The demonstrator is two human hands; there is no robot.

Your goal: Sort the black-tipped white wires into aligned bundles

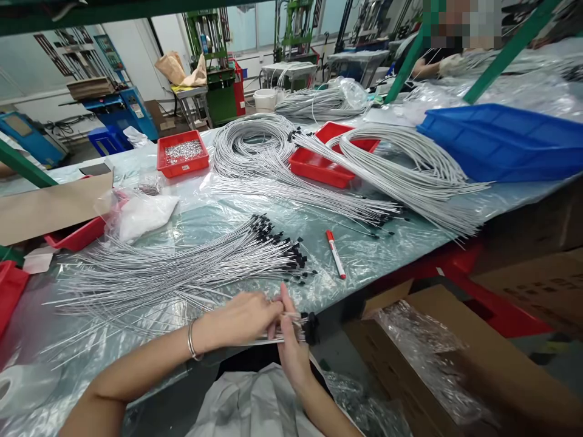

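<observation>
Grey wire lengths with black end caps make up the work in hand. The left hand and right hand meet at the near edge of the counter, and both sets of fingers are closed around a small gathered bundle of these wires, its black caps lined up just right of the fingertips. The left fingers pinch the bundle from above; the right fingers wrap it from below.

Judged from the lie of things, only a small share is gathered. Directly beyond the fingers, a broad loose fan of capped wires lies spread on the plastic sheet, unbundled. Farther beyond and to the right, a second spread and large looped coils lie over a red tray; whether these await the same handling cannot be told.

A red marker lies beyond the fingers to the right, untouched. An open cardboard box lined with plastic stands below and right of the hands; no finished bundles are visible in it. Work appears at an early to middle stage.
</observation>
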